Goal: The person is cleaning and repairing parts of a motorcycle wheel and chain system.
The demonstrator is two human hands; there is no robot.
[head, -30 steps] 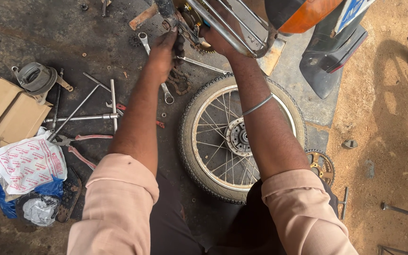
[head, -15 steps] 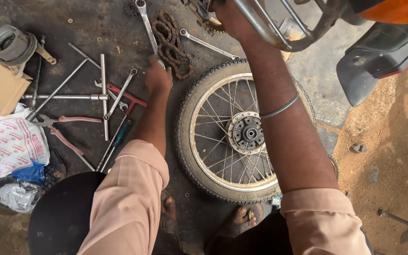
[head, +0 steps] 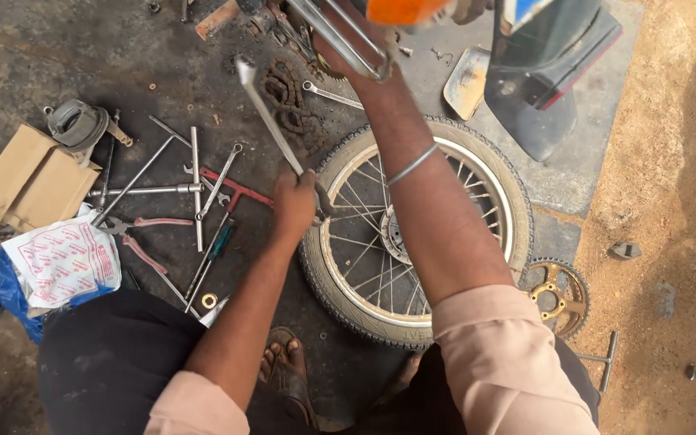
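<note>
Left hand [head: 296, 201] is gripping a long spanner [head: 267, 117] angling toward 11 o'clock over the wheel [head: 416, 234]; right hand is reaching under the frame, fingers hidden; spanner is risking slipping onto the spokes.

Single head-worn view, looking steeply down at oily concrete floor [head: 82, 48] from above crouched person's knees. Close range: forearms fill centre, spoked rubber-tyred wheel [head: 420, 234] directly below. No second view.

Long silver spanner [head: 270, 121], tilted, perhaps above the chain [head: 287, 97]
</note>
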